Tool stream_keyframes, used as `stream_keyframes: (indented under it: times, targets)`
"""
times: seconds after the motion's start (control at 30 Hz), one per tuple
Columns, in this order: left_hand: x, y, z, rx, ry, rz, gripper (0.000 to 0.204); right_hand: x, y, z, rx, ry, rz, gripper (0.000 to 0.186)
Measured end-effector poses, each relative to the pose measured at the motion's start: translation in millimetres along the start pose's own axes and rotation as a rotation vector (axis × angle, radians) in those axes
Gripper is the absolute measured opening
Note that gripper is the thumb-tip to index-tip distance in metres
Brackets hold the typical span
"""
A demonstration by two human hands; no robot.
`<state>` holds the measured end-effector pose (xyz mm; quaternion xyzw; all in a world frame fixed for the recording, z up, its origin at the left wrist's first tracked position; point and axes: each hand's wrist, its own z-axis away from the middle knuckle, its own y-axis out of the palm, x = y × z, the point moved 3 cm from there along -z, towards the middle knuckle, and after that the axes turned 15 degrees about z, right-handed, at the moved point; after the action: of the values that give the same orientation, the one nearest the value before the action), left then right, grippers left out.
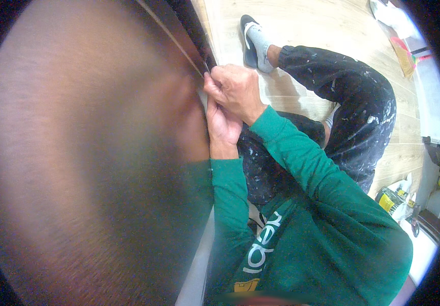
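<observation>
Pale wood-plank floor (pixel 301 30) behind, dark brown panel (pixel 87 168) close up. Left hand (pixel 222 125) and right hand (pixel 235 89) both clenched, pinching thin edge strip (pixel 179 43) along the panel's edge. Probably light, flexible, tear-prone; best gripped near the bond line.

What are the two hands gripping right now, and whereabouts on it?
Both the right hand and the left hand pinch the edge of the dark brown wooden panel; any smaller thing held there is hidden.

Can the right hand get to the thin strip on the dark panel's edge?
Probably yes: the right hand is already on the strip at the panel edge, with nothing between them.
</observation>
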<state>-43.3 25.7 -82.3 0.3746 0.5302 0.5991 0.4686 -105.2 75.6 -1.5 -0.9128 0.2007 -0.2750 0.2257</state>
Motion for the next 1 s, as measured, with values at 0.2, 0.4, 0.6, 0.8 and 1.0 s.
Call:
stream_keyframes:
  times: [0.2, 0.4, 0.6, 0.8, 1.0]
  targets:
    - [0.6, 4.7, 1.5, 0.012, 0.01, 0.001, 0.047, -1.3, 0.5, 0.3, 0.003, -0.017, -0.006, 0.03]
    - [-0.2, 3.2, -0.2, 0.005, 0.021, 0.018, 0.047, 0.3, 0.9, -0.6, 0.017, -0.005, 0.009, 0.031]
    - [-1.6, 2.0, -1.1, 0.039, -0.024, 0.047, 0.047, 1.3, 1.5, -0.5, 0.008, -0.004, 0.021, 0.031]
    - [-0.5, 2.7, -2.3, 0.011, -0.011, 0.076, 0.047, 2.3, 0.9, -1.1, 0.01, 0.006, 0.042, 0.031]
    - [-2.1, 2.8, -3.5, 0.044, -0.058, 0.115, 0.044, 2.8, 3.5, 2.7, 0.056, 0.021, 0.083, 0.024]
